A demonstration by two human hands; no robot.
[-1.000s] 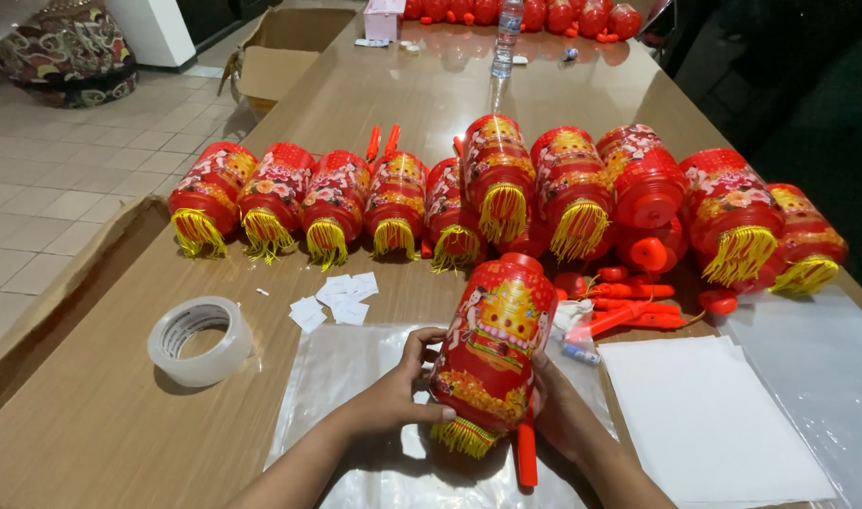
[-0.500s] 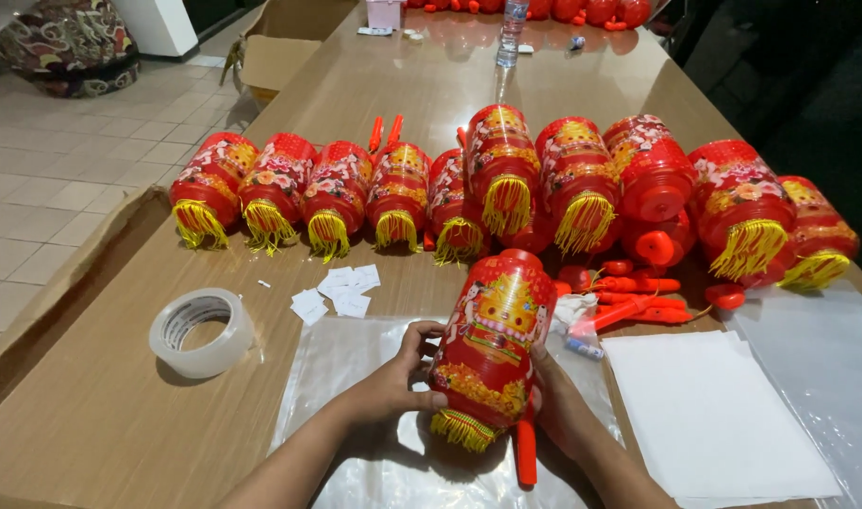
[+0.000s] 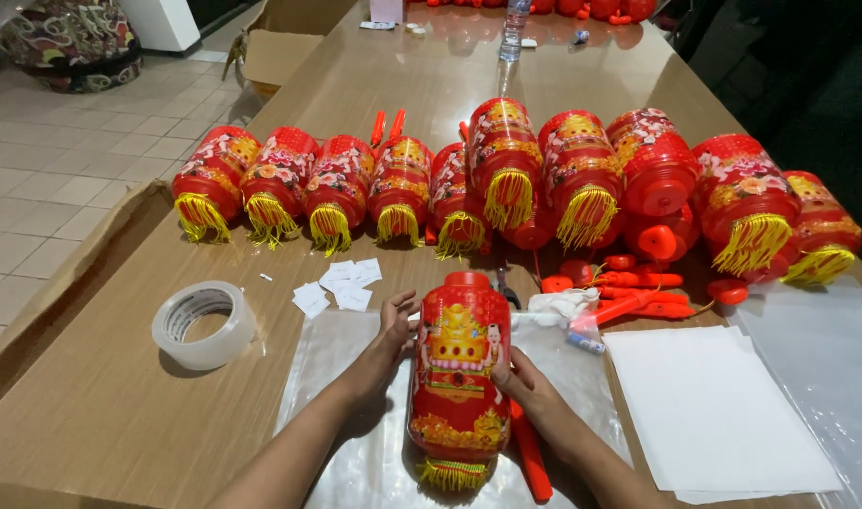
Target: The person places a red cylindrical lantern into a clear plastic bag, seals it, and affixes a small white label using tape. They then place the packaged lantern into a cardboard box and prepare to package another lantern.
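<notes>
Scene: A person works at a long wooden table point(image 3: 101, 424), seen from a head-worn camera looking down.
Lantern: A red and gold lantern point(image 3: 459, 377) with a yellow fringe at its near end lies lengthwise on a clear plastic sheet point(image 3: 356, 471) at the table's near edge.
Left hand: The left hand point(image 3: 390, 335) presses open-fingered against the lantern's left side, thumb toward its top.
Right hand: The right hand point(image 3: 527, 385) cups the lantern's right side, fingers curled onto it; together both hands grip the lantern between them.
Beside the hands: An orange stick point(image 3: 530, 452) lies on the sheet just right of the lantern, partly under the right wrist.
Left of the sheet: A roll of clear tape point(image 3: 203, 325) sits flat, with small white paper slips point(image 3: 341, 283) near it.
Right of the sheet: A stack of white paper point(image 3: 714, 415) lies flat.
Behind: A row of finished lanterns point(image 3: 506, 179) lies across the table, fringes facing the camera, with loose orange parts point(image 3: 638, 287) in front of them.
</notes>
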